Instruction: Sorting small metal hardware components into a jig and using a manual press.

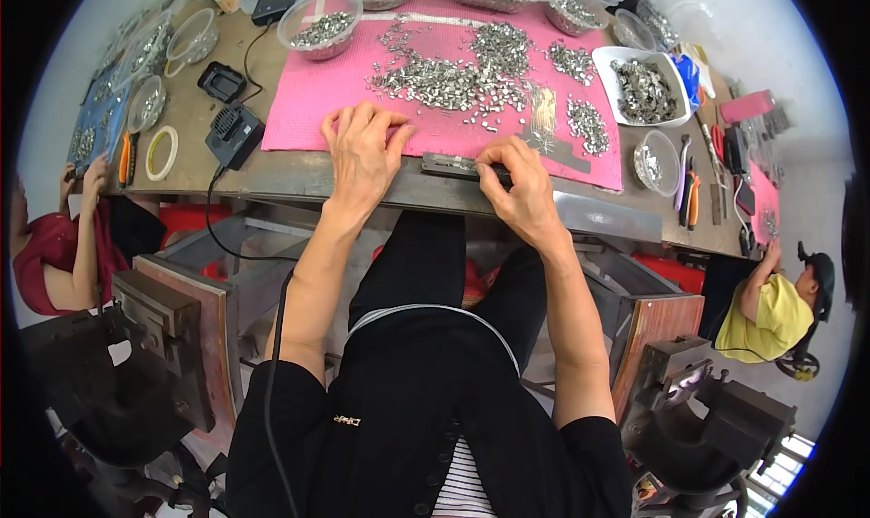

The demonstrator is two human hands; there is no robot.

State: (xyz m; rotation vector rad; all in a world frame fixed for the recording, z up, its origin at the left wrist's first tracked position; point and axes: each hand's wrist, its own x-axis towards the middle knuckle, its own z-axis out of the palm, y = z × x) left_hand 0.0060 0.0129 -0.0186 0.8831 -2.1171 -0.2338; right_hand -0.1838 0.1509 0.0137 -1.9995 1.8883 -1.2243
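My left hand (362, 151) rests on the near edge of the pink mat (308, 101), its fingers bent and apart, with nothing visible in them. My right hand (524, 192) is curled with thumb and fingers closed on the right end of a dark, narrow metal bar (444, 164). The bar lies along the front edge of the mat; its right end is hidden by my fingers. Beyond my hands spreads a loose pile of small silvery metal pieces (444, 83). Thin pins (542, 115) lie by a flat grey metal plate (566, 154), to the right of the pile.
Clear plastic tubs (320, 29) of metal parts line the back. A white tray (639, 92) of parts and a small round tub (656, 164) stand right, near orange-handled pliers (694, 196). A black charger (234, 135) and a tape roll (161, 153) lie left. People sit at both sides.
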